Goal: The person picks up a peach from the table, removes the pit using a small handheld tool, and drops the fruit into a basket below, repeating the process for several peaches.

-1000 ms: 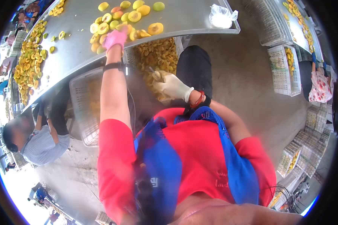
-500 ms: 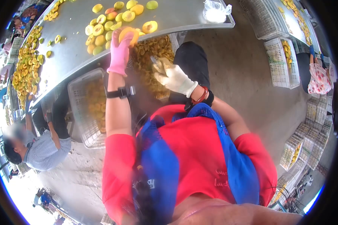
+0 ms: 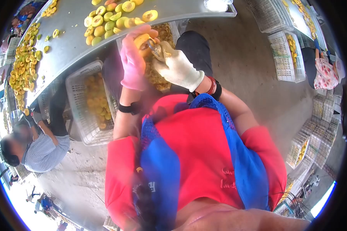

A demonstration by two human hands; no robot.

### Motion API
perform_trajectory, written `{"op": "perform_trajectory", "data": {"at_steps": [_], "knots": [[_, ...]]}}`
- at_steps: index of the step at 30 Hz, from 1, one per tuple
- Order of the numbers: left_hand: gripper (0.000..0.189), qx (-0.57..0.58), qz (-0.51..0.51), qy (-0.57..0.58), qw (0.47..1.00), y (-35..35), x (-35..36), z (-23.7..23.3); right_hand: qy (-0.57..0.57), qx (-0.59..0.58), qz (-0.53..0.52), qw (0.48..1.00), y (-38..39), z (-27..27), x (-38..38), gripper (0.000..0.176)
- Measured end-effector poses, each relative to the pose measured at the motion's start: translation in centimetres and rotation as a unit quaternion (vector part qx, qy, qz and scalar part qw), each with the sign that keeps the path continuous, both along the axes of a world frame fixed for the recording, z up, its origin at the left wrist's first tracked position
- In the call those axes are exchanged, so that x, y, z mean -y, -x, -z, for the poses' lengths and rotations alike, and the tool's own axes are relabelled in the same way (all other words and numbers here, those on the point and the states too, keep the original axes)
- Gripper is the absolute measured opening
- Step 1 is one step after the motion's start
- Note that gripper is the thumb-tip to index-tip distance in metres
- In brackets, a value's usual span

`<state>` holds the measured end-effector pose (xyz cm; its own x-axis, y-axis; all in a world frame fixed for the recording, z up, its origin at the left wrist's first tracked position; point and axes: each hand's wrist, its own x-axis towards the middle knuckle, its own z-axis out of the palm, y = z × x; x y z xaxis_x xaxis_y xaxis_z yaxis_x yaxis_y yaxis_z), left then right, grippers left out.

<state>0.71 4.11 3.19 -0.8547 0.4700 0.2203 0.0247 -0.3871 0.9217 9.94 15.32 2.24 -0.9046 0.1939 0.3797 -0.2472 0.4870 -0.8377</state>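
Observation:
My left hand [image 3: 133, 61], in a pink glove, grips a yellow peach half [image 3: 142, 41], its cut face turned toward my other hand. A white knitted glove covers my right hand [image 3: 177, 68]. It is closed around a small pitting tool, whose curved metal loop [image 3: 153, 48] meets the peach half's cut face. Both hands are held close together, just off the table edge. Below them a crate of cut yellow fruit pieces [image 3: 158, 79] stands between my knees, partly hidden by my hands. Whole and halved peaches [image 3: 121, 22] lie on the metal table ahead.
The metal table [image 3: 71, 36] has a raised edge. A white crate [image 3: 90, 133] holding fruit stands at my left. A person [image 3: 46, 152] sits farther left by a long heap of halves [image 3: 23, 73]. A plastic bag [image 3: 216, 5] lies at the table's corner. Crates [image 3: 285, 57] stand at right.
My left hand has come back from the fruit pile with the peach half, toward my body. My right hand has risen slightly, and its tool now meets the fruit.

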Motion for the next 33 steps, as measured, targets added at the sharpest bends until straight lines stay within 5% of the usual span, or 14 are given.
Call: {"op": "perform_trajectory", "data": {"at_steps": [6, 9, 12, 15, 18, 20, 22, 27, 28, 31, 33], "knots": [[0.061, -0.012, -0.060, -0.013, 0.998, -1.2, -1.1, 0.5, -0.052, -0.080, -0.041, 0.995, 0.5, 0.5, -0.2, 0.035], [0.062, -0.029, -0.080, -0.004, 0.996, -1.4, -1.0, 0.7, 0.065, 0.032, -0.078, 0.994, 0.1, 0.1, -0.1, 0.036], [0.062, -0.042, -0.091, 0.013, 0.995, -1.3, -1.1, 1.1, -0.003, 0.091, -0.013, 0.996, -0.6, -0.3, 0.5, 0.036], [0.062, -0.042, -0.086, -0.010, 0.995, -1.4, -1.2, 1.7, 0.061, -0.006, -0.042, 0.997, 0.1, 1.3, 0.7, 0.033], [0.064, -0.014, -0.054, -0.019, 0.998, -1.1, -1.1, 1.6, 0.182, 0.169, -0.144, 0.958, -0.6, -0.4, -0.5, 0.028], [0.065, 0.002, -0.032, -0.016, 0.999, -0.8, -0.7, 1.5, 0.311, 0.297, -0.206, 0.879, -0.8, -1.6, -1.5, 0.024], [0.067, 0.011, -0.012, -0.016, 1.000, -0.7, -0.5, 1.5, 0.322, 0.314, -0.211, 0.868, -0.9, -2.1, -1.6, 0.021], [0.062, -0.005, -0.024, 0.015, 1.000, -0.8, -0.7, 1.9, 0.058, 0.067, -0.110, 0.990, -0.6, 0.0, -0.1, 0.016], [0.060, 0.005, -0.025, 0.024, 0.999, -0.7, -0.8, 1.7, 0.168, 0.160, -0.145, 0.962, -0.6, 0.0, -0.4, 0.018], [0.074, 0.064, -0.032, 0.063, 0.995, -0.6, -1.2, 0.7, 0.233, 0.225, -0.137, 0.936, -0.9, -1.2, -0.5, 0.021], [0.078, 0.122, 0.008, 0.040, 0.992, -0.4, -1.2, 0.0, 0.097, 0.135, -0.107, 0.980, -0.4, 0.3, -0.4, 0.020]]}}
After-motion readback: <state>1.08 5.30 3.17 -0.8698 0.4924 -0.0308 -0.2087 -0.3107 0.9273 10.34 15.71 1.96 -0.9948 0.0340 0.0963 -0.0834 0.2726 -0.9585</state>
